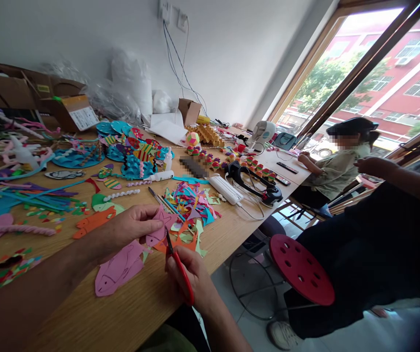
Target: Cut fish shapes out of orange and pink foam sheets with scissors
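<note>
Between the thumb and fingers of my left hand [140, 222] is a piece of pink paper [164, 220] with a drawn outline on it. My right hand [191, 274] is closed round the red handles of a pair of scissors [181, 274]. The dark blades point up at the lower edge of the pink paper. Below my left hand lies a pink paper fish [118, 274] with drawn lines. Orange paper fish shapes [94, 220] lie to the left of that hand. A heap of colourful paper scraps [195, 203] sits just beyond my hands.
Glue bottles [162, 175], blue decorated paper pieces [138, 166] and pipe cleaners [122, 193] cover the table's left and middle. A white power strip [225, 189] and black headgear [254, 183] lie to the right. A red stool [301, 269] stands beside the table, near two other people.
</note>
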`<state>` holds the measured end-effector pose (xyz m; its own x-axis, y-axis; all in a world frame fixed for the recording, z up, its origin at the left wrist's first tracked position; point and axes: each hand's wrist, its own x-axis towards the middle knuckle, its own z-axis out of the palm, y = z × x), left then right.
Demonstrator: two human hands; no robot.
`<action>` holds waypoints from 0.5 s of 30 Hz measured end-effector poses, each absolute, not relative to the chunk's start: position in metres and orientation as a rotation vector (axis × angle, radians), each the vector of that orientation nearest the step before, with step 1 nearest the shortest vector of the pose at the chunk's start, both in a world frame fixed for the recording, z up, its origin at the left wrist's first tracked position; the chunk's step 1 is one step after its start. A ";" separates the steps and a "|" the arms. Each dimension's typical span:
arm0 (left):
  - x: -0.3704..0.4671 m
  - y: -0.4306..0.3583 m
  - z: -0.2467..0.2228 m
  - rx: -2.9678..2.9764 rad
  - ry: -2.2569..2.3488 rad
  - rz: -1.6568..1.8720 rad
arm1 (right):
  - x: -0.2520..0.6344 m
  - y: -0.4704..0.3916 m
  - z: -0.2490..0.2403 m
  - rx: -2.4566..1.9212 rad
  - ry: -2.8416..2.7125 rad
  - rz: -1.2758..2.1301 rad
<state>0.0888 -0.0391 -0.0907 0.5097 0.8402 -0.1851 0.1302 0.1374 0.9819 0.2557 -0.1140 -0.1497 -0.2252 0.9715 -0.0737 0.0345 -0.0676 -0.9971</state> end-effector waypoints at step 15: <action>0.091 -0.040 -0.093 1.134 0.828 0.693 | 0.253 -0.113 -0.151 -1.187 -1.370 1.346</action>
<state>0.0906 -0.0400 -0.0931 0.5272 0.8233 -0.2101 -0.0618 0.2837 0.9569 0.2531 -0.1133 -0.1515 -0.1830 0.9822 -0.0431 0.0605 -0.0325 -0.9976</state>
